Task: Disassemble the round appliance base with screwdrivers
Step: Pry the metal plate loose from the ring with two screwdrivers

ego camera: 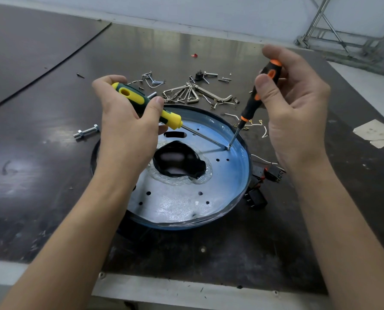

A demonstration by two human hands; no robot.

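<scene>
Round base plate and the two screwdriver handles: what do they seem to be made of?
The round base plate is likely sheet metal with punched holes, under a glossy bluish film, judging by wrinkles and glare. The yellow-and-green screwdriver handle looks like moulded plastic, possibly rubbery, matte. The black-and-orange screwdriver handle has the same look.

The left forearm (74,231) and right forearm (334,220) are reaching in from the 2 lower corners. The left hand (128,121) is curling its fingers round the yellow-and-green screwdriver (139,100), thumb lying along the handle. The right hand (296,104) is pinching the black-and-orange screwdriver (260,92) between thumb and fingers, palm facing left.
</scene>
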